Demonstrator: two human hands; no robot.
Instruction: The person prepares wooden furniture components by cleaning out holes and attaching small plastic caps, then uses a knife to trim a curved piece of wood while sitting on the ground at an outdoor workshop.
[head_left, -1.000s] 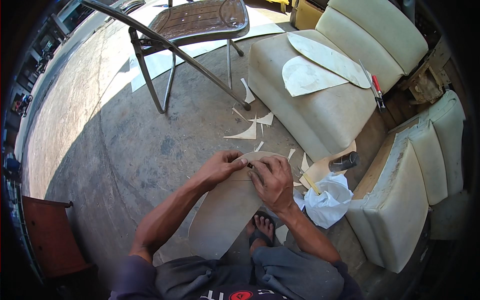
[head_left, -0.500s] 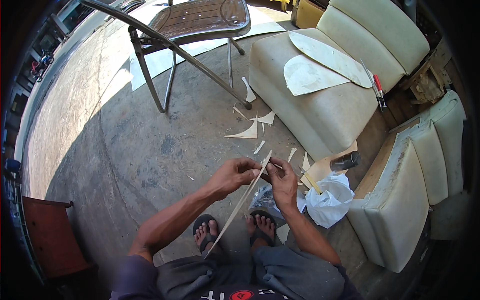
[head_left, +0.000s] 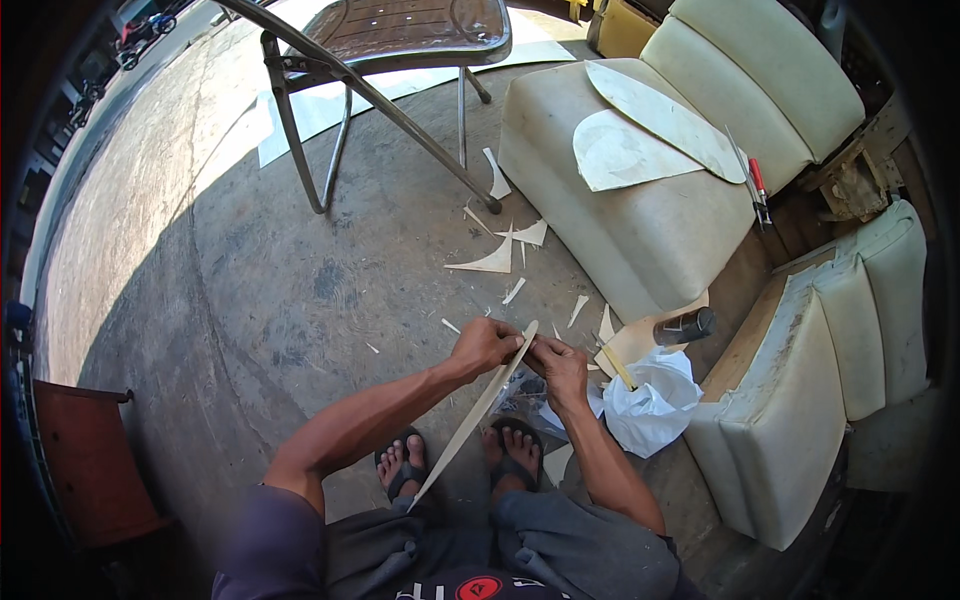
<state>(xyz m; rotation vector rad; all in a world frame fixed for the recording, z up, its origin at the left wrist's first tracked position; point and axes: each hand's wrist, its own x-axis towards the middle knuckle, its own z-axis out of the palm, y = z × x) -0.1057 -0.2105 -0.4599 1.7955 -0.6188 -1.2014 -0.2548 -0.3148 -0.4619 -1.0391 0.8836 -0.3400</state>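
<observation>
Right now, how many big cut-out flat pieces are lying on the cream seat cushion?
2. A long pointed piece lies across the cream seat cushion, near its backrest. A rounder piece lies just left of it, partly tucked under it. Others may be hidden.

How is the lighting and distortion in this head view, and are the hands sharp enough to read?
Head view: hard sun whitens the cream vinyl seat cushion; shade covers the grey concrete floor lower left; fisheye bends edges, black rim; left hand and right hand sharp.
</observation>
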